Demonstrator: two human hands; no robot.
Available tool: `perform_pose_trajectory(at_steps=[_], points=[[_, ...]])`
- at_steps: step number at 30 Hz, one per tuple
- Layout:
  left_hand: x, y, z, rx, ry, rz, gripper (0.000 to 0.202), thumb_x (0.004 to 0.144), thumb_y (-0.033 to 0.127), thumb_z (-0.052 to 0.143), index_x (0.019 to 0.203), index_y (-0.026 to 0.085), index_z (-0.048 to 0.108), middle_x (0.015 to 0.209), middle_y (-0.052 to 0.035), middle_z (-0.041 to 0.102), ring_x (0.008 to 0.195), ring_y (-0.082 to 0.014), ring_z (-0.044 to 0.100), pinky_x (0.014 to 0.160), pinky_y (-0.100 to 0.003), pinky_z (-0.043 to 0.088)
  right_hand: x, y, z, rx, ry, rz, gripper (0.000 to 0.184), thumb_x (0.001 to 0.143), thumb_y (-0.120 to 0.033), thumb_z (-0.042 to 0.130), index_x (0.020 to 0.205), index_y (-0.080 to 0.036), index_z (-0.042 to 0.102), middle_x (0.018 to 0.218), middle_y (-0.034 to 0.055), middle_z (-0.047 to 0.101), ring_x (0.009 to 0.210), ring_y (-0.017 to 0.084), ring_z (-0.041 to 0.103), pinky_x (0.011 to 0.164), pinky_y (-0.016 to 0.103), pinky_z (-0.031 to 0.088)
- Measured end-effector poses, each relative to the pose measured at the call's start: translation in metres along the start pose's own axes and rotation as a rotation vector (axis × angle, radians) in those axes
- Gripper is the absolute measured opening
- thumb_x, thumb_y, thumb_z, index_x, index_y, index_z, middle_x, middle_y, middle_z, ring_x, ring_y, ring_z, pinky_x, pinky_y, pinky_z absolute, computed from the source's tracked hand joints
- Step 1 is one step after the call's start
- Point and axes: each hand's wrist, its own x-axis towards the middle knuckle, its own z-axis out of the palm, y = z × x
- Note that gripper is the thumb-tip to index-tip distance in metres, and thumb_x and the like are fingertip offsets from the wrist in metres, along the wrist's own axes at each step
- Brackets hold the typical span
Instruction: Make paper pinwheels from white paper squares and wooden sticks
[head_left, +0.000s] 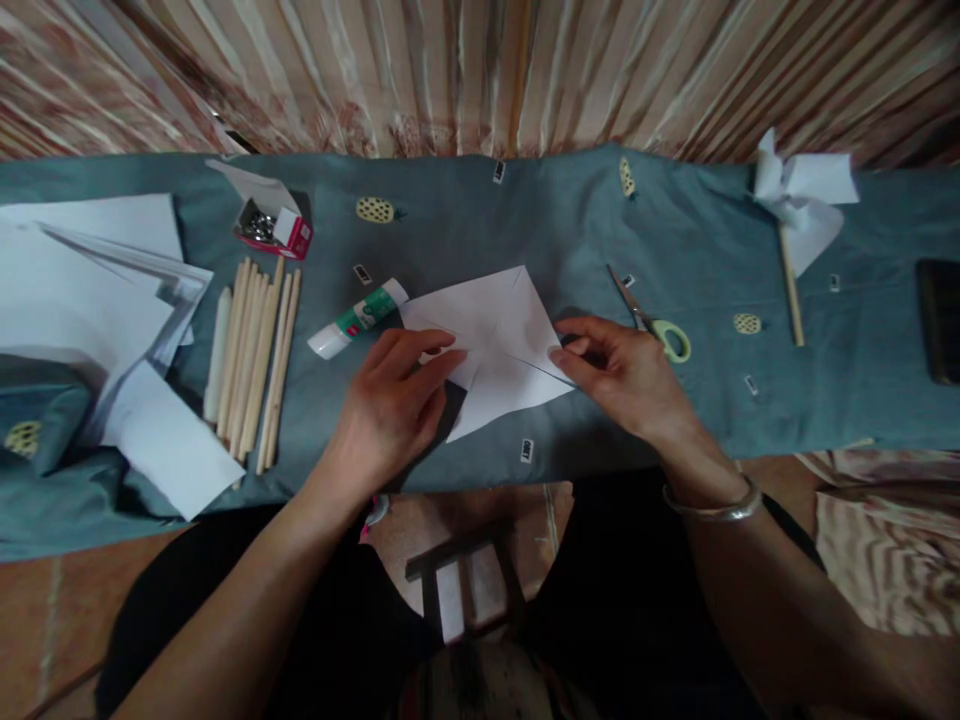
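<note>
A white sheet of paper [491, 320] with slits cut inward from its corners lies on the cloth in front of me. My left hand [394, 400] has thumb and index finger closed on a flap at the sheet's left side. At the right edge, the thumb and index finger of my right hand [626, 375] pinch the paper. Just beyond my right hand rest scissors [664, 335] with pale green handles, partly hidden by it. A glue stick [358, 318] with a green label lies left of the sheet.
Wooden sticks [255, 360] lie in a row at left, below an open red-and-white box [274, 225] of small metal pieces. White papers [82, 290] are piled farther left. A paper pinwheel on a stick [799, 200] lies at right, near a dark object [939, 320]. A green-blue cloth [697, 420] covers the table.
</note>
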Motion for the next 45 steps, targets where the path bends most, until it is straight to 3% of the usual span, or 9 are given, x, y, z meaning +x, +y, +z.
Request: perform_pose_trajectory(at_steps=[6,12,16,20,27,33,39,45], points=[[0.0,0.032,0.018,0.05,-0.123,0.085,0.022,0.096,0.033,0.057,0.106,0.015,0.065,0.099,-0.0086,0.069,0.088,-0.0233,0.061,0.074,-0.038,0.054,-0.005,-0.006,0.0,-0.267,0.101,-0.127,0.029,0.085,-0.035,0.063,0.109,-0.02,0.07,0.078,0.0034,0.075,0.066,0.02,0.068,0.065,0.033,0.052],[0.003,0.036,0.026,0.116,-0.166,0.1,0.015,0.095,0.022,0.056,0.1,0.013,0.067,0.089,-0.0065,0.069,0.08,-0.0214,0.06,0.07,-0.036,0.052,-0.008,-0.003,0.0,-0.366,0.121,-0.194,0.027,0.088,-0.035,0.061,0.108,-0.019,0.07,0.083,0.0058,0.075,0.078,0.024,0.071,0.074,0.036,0.053],[0.004,0.037,0.024,0.128,-0.178,0.114,0.015,0.096,0.017,0.054,0.094,0.013,0.068,0.085,-0.0064,0.069,0.076,-0.0198,0.061,0.069,-0.034,0.052,-0.01,-0.003,-0.006,-0.316,0.109,-0.207,0.023,0.09,-0.028,0.056,0.105,-0.022,0.072,0.095,0.0068,0.077,0.09,0.026,0.072,0.084,0.04,0.054],[0.0,0.036,0.02,0.134,-0.153,0.107,0.018,0.097,0.016,0.051,0.089,0.013,0.067,0.082,-0.0069,0.068,0.073,-0.0188,0.061,0.066,-0.033,0.053,-0.012,0.0,-0.014,-0.226,0.096,-0.274,0.03,0.09,-0.017,0.05,0.107,-0.027,0.073,0.108,0.005,0.076,0.106,0.028,0.069,0.099,0.048,0.051],[-0.013,0.033,0.011,0.096,-0.131,0.095,0.01,0.093,0.015,0.057,0.09,0.012,0.066,0.085,-0.0073,0.07,0.075,-0.0185,0.064,0.067,-0.031,0.053,-0.019,0.008,-0.016,0.107,-0.197,-0.31,0.038,0.079,-0.016,0.066,0.113,-0.031,0.073,0.133,0.003,0.065,0.129,0.026,0.056,0.11,0.051,0.044],[-0.02,0.034,0.009,0.08,-0.134,0.101,0.01,0.093,0.016,0.057,0.092,0.012,0.066,0.086,-0.0065,0.071,0.078,-0.0191,0.064,0.068,-0.031,0.056,-0.021,0.002,-0.009,0.263,-0.259,-0.284,0.014,0.081,-0.025,0.072,0.093,-0.029,0.079,0.128,0.0046,0.067,0.125,0.026,0.058,0.109,0.049,0.044],[-0.021,0.034,0.008,0.04,-0.14,0.094,0.009,0.092,0.014,0.059,0.093,0.01,0.066,0.085,-0.0074,0.07,0.077,-0.0196,0.063,0.068,-0.032,0.056,-0.017,-0.006,-0.005,0.273,-0.291,-0.272,0.013,0.081,-0.029,0.073,0.093,-0.031,0.079,0.133,0.0032,0.064,0.13,0.026,0.055,0.111,0.048,0.043],[-0.022,0.034,0.009,0.022,-0.176,0.07,0.013,0.095,0.014,0.053,0.096,0.012,0.066,0.088,-0.0072,0.07,0.08,-0.0187,0.062,0.07,-0.032,0.056,-0.016,-0.01,0.001,0.248,-0.264,-0.276,0.003,0.081,-0.03,0.074,0.081,-0.028,0.077,0.129,0.0025,0.067,0.125,0.027,0.059,0.109,0.05,0.044]])
